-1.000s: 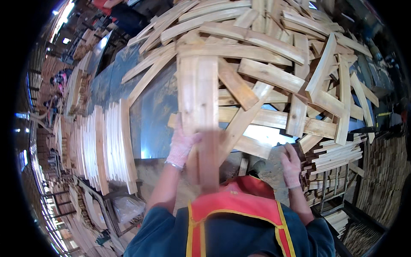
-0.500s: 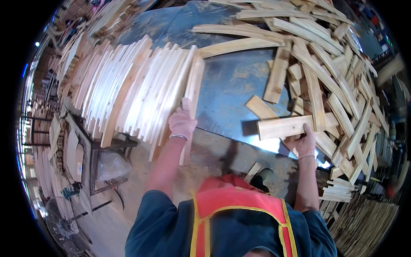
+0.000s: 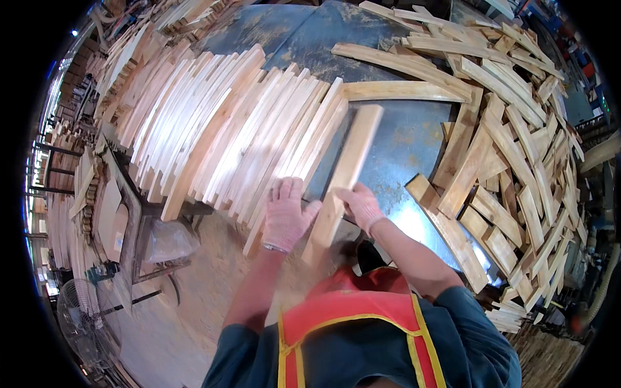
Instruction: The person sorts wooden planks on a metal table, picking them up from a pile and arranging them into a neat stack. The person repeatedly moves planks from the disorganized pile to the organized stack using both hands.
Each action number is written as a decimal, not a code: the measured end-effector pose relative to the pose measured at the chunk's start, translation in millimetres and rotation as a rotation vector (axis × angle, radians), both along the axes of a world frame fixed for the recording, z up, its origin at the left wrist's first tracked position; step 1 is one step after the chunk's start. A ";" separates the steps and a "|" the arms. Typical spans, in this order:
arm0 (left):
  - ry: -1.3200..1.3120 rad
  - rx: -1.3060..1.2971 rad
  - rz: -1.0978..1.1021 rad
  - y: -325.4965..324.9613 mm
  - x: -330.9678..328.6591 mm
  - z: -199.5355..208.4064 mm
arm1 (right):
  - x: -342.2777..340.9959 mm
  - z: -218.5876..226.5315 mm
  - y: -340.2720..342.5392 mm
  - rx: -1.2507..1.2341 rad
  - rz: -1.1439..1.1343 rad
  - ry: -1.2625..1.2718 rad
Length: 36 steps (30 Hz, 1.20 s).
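Note:
My right hand [image 3: 361,205], in a pale glove, is closed on the edge of a long wooden board [image 3: 356,149]. The board slants away from me just right of a row of boards laid side by side, and its near end is a little blurred. At the near ends of that row [image 3: 259,129], my gloved left hand [image 3: 286,216] is palm down with the thumb apart from the fingers. Its fingertips are at the last boards on the right, and its thumb is close to the held board.
A loose heap of boards [image 3: 511,161] covers the right side of the blue-grey metal table [image 3: 401,139]. One board [image 3: 407,91] lies crosswise beyond the held one. At the left stand a metal frame [image 3: 134,226] and a fan [image 3: 84,317]. Wood dust covers the floor [image 3: 200,291].
My right hand has moved left from the heap to the row, and the board in it now points away from me. My left hand has shifted slightly toward me, its thumb spread.

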State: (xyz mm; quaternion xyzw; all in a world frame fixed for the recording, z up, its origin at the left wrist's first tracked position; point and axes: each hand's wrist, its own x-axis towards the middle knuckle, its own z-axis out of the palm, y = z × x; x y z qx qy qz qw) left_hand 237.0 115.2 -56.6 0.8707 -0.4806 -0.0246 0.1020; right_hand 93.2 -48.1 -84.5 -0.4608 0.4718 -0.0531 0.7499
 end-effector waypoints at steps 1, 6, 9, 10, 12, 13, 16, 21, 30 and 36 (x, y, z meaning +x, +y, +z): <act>-0.027 0.012 -0.013 -1.9 -6.7 2.8 | 21.3 -1.1 -12.9 -0.033 0.062 -0.038; -0.010 0.221 0.083 -29.6 -4.9 13.6 | 82.6 -17.3 -122.9 -0.637 0.519 -0.079; -0.074 0.218 0.126 -27.0 4.7 -4.7 | 80.9 0.8 -246.7 -1.373 0.327 0.143; -0.084 0.219 0.141 -28.1 8.7 -5.8 | 77.5 -2.9 -301.3 -1.707 0.386 0.380; -0.155 0.153 0.133 -24.4 10.0 -18.1 | 68.7 16.6 -386.5 -1.733 0.399 0.665; -0.192 0.117 0.112 -27.5 11.3 -20.9 | 50.2 15.4 -423.6 -1.801 0.399 0.707; -0.201 0.139 0.090 -34.0 15.6 -19.4 | 45.0 27.0 -469.1 -1.486 0.619 0.819; -0.162 0.132 0.083 -32.9 14.6 -14.1 | 45.7 62.9 -410.4 -1.312 1.006 0.819; -0.096 0.214 0.087 -24.3 22.4 -22.4 | 14.1 123.0 -366.8 -1.262 0.856 0.868; -0.322 0.030 0.010 -15.9 20.2 -29.7 | -58.0 73.4 -214.6 -0.608 0.366 0.439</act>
